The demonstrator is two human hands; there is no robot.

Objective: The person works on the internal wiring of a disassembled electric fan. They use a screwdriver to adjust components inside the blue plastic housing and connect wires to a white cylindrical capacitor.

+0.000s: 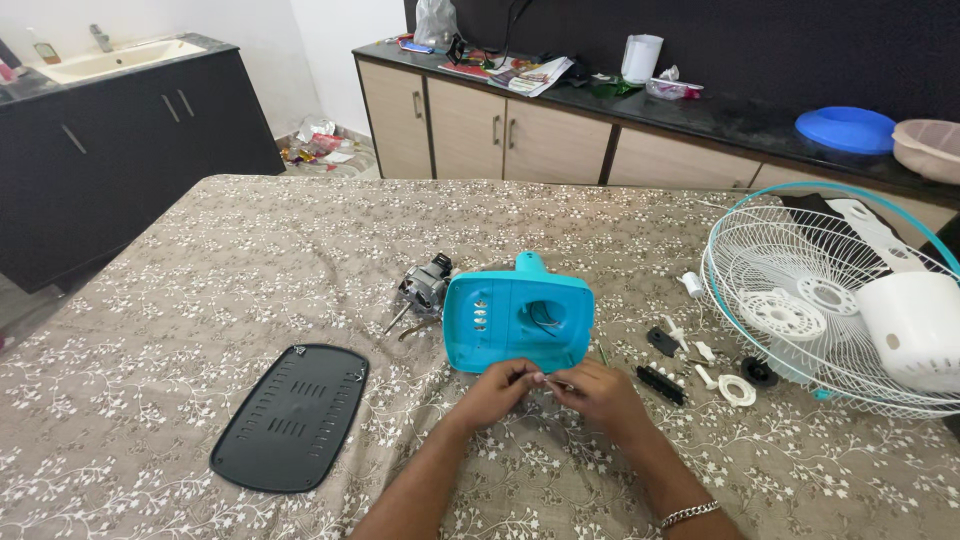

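Note:
A turquoise plastic fan base housing (518,322) lies on the table with its hollow underside toward me. Just in front of it my left hand (497,392) and my right hand (597,393) meet, fingertips pinched together on a small thin part (549,381) that I cannot make out clearly. A small fan motor (426,284) with wires sits touching the housing's left side. A black vented base plate (293,416) lies flat to the left of my left forearm.
A white wire fan grille (800,290) with a white motor cover (912,328) lies at the right. Small black and white parts (700,365) are scattered between it and my hands. Cabinets with a cluttered counter (620,90) stand behind the table.

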